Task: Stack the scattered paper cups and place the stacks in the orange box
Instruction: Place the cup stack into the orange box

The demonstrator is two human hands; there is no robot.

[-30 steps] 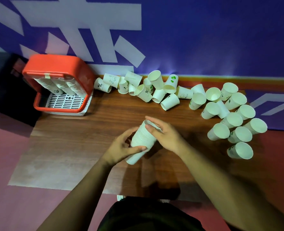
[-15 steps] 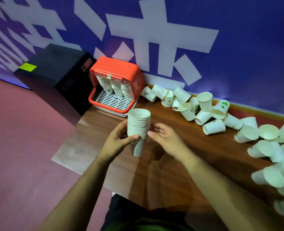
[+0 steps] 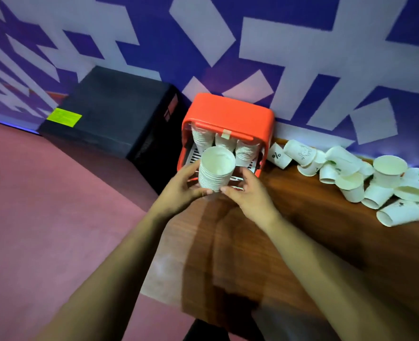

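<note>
A stack of white paper cups point(image 3: 216, 169) is held upright, mouth toward me, right in front of the orange box point(image 3: 230, 114). My left hand point(image 3: 181, 187) grips the stack's left side and my right hand point(image 3: 247, 193) holds its right side and bottom. The orange box lies on its side at the table's far left corner, its opening facing me, with three cup stacks point(image 3: 224, 142) inside. Several loose paper cups point(image 3: 356, 175) lie scattered along the wall to the right.
The wooden table point(image 3: 265, 242) ends at its left edge just below the box, with pink floor point(image 3: 56, 217) beyond. A black box point(image 3: 115, 114) with a yellow label stands on the floor left of the orange box. A purple and white wall runs behind.
Both hands carried the cup stack from the table's middle leftward up to the orange box's opening. My right hand went from beside the stack to holding it.
</note>
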